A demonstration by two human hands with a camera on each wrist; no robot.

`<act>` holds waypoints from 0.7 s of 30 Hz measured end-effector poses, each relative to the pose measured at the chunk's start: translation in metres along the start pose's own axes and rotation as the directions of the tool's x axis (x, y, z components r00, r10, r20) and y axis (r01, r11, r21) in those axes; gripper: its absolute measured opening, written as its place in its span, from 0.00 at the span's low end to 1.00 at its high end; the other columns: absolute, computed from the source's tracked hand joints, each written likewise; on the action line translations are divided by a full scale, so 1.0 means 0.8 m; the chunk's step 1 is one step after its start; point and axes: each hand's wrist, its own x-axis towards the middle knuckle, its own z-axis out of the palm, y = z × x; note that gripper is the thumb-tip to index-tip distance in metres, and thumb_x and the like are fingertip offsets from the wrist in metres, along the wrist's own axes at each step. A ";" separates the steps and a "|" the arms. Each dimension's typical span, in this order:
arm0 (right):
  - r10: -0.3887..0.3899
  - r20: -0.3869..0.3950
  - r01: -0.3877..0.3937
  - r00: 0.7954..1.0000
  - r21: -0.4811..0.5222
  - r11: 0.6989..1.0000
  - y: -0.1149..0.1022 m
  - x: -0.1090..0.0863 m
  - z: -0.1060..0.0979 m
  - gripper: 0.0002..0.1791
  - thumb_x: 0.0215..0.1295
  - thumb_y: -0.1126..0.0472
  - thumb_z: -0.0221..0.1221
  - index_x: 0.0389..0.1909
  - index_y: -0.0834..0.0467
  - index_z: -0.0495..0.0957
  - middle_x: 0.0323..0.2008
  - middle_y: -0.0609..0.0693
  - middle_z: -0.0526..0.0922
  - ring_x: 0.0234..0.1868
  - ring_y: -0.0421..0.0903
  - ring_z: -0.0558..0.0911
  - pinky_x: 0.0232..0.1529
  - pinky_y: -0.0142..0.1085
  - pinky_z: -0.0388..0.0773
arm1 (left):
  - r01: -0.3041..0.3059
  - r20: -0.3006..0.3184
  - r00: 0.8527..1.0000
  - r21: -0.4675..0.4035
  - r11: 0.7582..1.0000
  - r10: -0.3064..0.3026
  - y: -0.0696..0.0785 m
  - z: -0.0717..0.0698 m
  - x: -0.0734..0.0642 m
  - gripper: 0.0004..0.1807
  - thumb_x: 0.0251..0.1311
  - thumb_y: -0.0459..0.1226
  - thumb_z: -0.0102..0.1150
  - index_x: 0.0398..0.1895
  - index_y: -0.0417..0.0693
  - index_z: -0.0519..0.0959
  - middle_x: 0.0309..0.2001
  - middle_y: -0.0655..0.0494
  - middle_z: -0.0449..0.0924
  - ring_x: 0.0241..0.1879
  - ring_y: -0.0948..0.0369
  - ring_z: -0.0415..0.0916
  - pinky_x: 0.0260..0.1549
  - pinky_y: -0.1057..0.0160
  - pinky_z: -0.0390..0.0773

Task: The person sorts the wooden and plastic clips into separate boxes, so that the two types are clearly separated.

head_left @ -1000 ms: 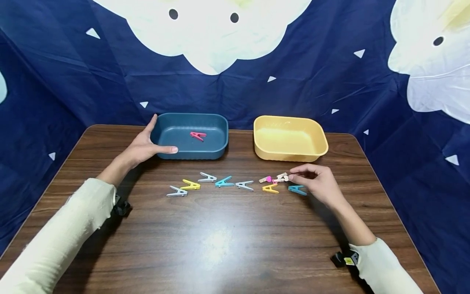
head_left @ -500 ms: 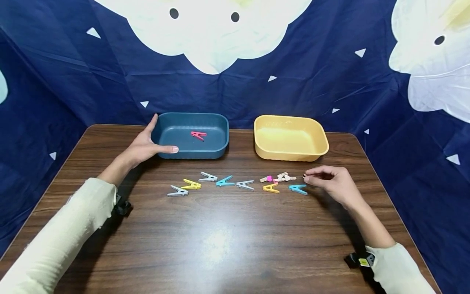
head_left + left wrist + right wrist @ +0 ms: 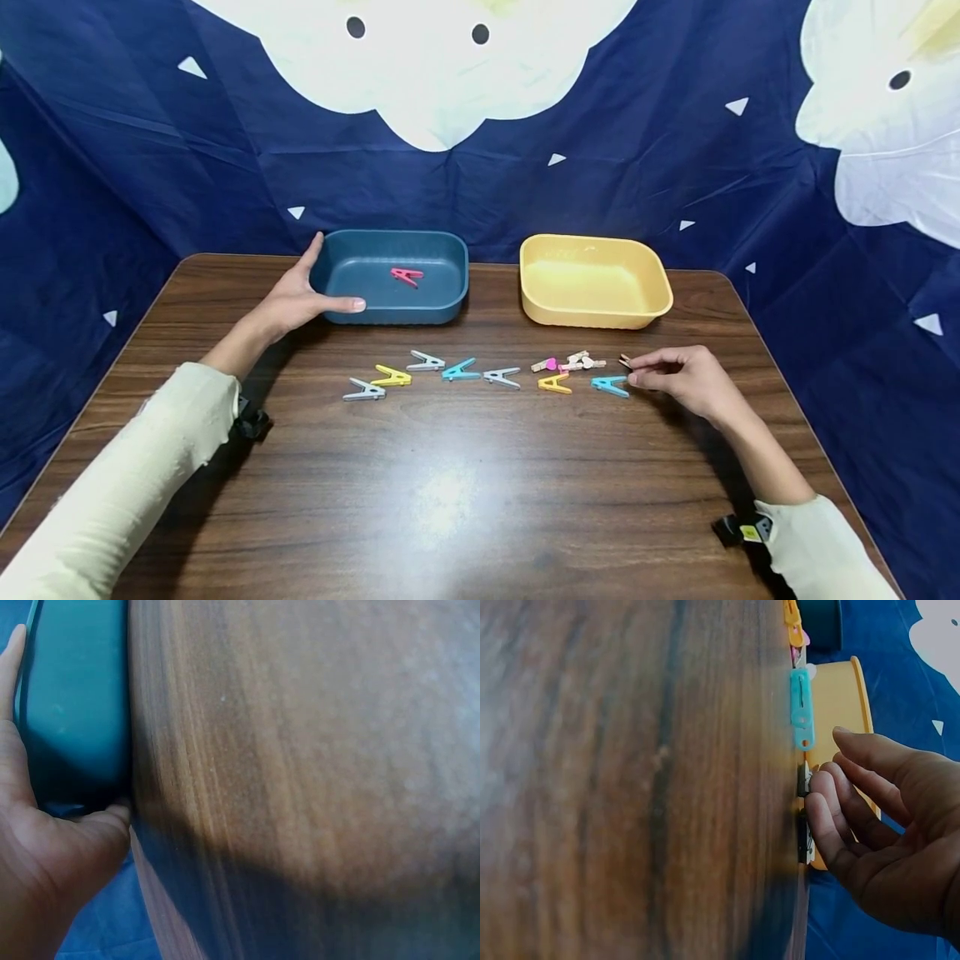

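My left hand [image 3: 288, 296] lies spread along the left end of the dark blue basket [image 3: 397, 317], thumb on the near rim. A red plastic clothespin [image 3: 406, 277] lies inside. My right hand [image 3: 693, 379] is low over the table, its loosely bent fingertips right at a small wooden clothespin [image 3: 625, 361]. In the right wrist view, that small clothespin [image 3: 804, 780] stands by the bent fingers, and another dark clip [image 3: 805, 836] is partly hidden beneath the hand. A blue plastic clothespin [image 3: 610, 386] lies just left of the thumb.
A yellow basket [image 3: 596, 318] stands at the back right. Small wooden clips with hearts [image 3: 577, 362] lie in a cluster, an orange clothespin [image 3: 554, 383] in front. Several grey, blue and yellow clothespins [image 3: 392, 377] lie in front of the blue basket. A blue curtain [image 3: 495, 200] hangs behind.
My right hand has moved right, away from the heart clips, then slightly toward me; the small wooden clothespin now shows at its fingertips. My left hand stays on the blue basket.
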 end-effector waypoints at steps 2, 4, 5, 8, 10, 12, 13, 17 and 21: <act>0.007 0.014 -0.006 1.000 -0.028 1.000 -0.001 0.003 0.001 0.17 0.69 0.58 0.80 0.54 0.62 0.95 0.46 0.56 0.97 0.40 0.27 0.87 0.40 0.24 0.81 | -0.005 -0.005 1.000 -0.002 1.000 0.005 -0.001 0.000 -0.001 0.82 0.61 0.54 0.86 0.90 0.80 0.19 0.94 0.56 0.20 0.94 0.45 0.23 0.90 0.29 0.42; 0.011 0.025 -0.010 1.000 -0.048 0.999 -0.002 0.006 0.002 0.17 0.69 0.57 0.80 0.54 0.61 0.95 0.47 0.56 0.97 0.40 0.28 0.87 0.41 0.24 0.81 | -0.004 -0.009 1.000 -0.003 1.000 0.004 -0.002 -0.001 -0.002 0.82 0.60 0.55 0.86 0.90 0.81 0.19 0.94 0.56 0.20 0.94 0.44 0.23 0.90 0.29 0.43; 0.015 0.029 -0.013 0.999 -0.053 0.999 -0.003 0.008 0.002 0.17 0.69 0.56 0.80 0.54 0.60 0.95 0.47 0.56 0.97 0.40 0.29 0.87 0.41 0.24 0.81 | -0.002 -0.011 1.000 -0.003 1.000 0.002 -0.003 -0.001 -0.003 0.83 0.60 0.55 0.87 0.90 0.80 0.19 0.94 0.56 0.20 0.94 0.44 0.23 0.90 0.28 0.43; 0.017 0.044 -0.014 0.999 -0.068 0.998 -0.004 0.012 0.004 0.17 0.69 0.55 0.80 0.53 0.59 0.95 0.48 0.56 0.97 0.40 0.30 0.86 0.42 0.25 0.81 | 0.007 -0.017 1.000 -0.002 1.000 -0.007 -0.005 -0.002 -0.005 0.83 0.59 0.56 0.87 0.90 0.81 0.19 0.94 0.56 0.21 0.94 0.44 0.24 0.89 0.28 0.44; 0.018 0.050 -0.015 0.999 -0.075 0.997 -0.004 0.012 0.004 0.17 0.69 0.55 0.80 0.53 0.59 0.95 0.50 0.56 0.97 0.40 0.30 0.86 0.43 0.25 0.80 | 0.011 -0.015 1.000 -0.002 1.000 -0.011 -0.004 -0.002 -0.005 0.83 0.59 0.57 0.87 0.90 0.82 0.19 0.94 0.57 0.21 0.94 0.44 0.24 0.89 0.27 0.44; 0.019 0.049 -0.015 0.999 -0.083 0.996 -0.004 0.011 0.004 0.16 0.69 0.55 0.80 0.53 0.58 0.96 0.52 0.57 0.96 0.41 0.29 0.86 0.43 0.24 0.80 | 0.007 -0.013 1.000 -0.002 1.000 -0.007 -0.002 -0.001 -0.003 0.83 0.59 0.57 0.87 0.90 0.82 0.19 0.94 0.57 0.21 0.94 0.44 0.25 0.89 0.27 0.44; 0.018 0.048 -0.013 0.999 -0.085 0.996 -0.003 0.010 0.003 0.16 0.69 0.55 0.80 0.53 0.58 0.96 0.54 0.57 0.96 0.42 0.29 0.86 0.44 0.24 0.79 | 0.005 -0.011 1.000 -0.003 1.000 -0.005 -0.001 0.000 -0.002 0.83 0.59 0.57 0.87 0.90 0.82 0.19 0.94 0.57 0.21 0.94 0.45 0.24 0.89 0.27 0.44; 0.013 0.045 -0.009 0.999 -0.101 0.995 -0.003 0.008 0.003 0.15 0.70 0.54 0.79 0.52 0.56 0.96 0.57 0.55 0.95 0.51 0.31 0.86 0.48 0.21 0.78 | 0.004 -0.006 1.000 -0.004 1.000 -0.004 0.001 0.000 0.001 0.83 0.60 0.55 0.87 0.90 0.80 0.19 0.94 0.56 0.21 0.94 0.45 0.23 0.90 0.29 0.42; 0.014 0.041 -0.009 0.999 -0.122 0.993 -0.003 0.009 0.005 0.12 0.71 0.54 0.79 0.50 0.53 0.97 0.57 0.54 0.95 0.58 0.39 0.87 0.51 0.20 0.76 | 0.003 -0.005 1.000 -0.004 1.000 -0.003 0.000 -0.001 0.002 0.82 0.60 0.54 0.87 0.90 0.79 0.19 0.94 0.56 0.20 0.94 0.46 0.23 0.90 0.29 0.42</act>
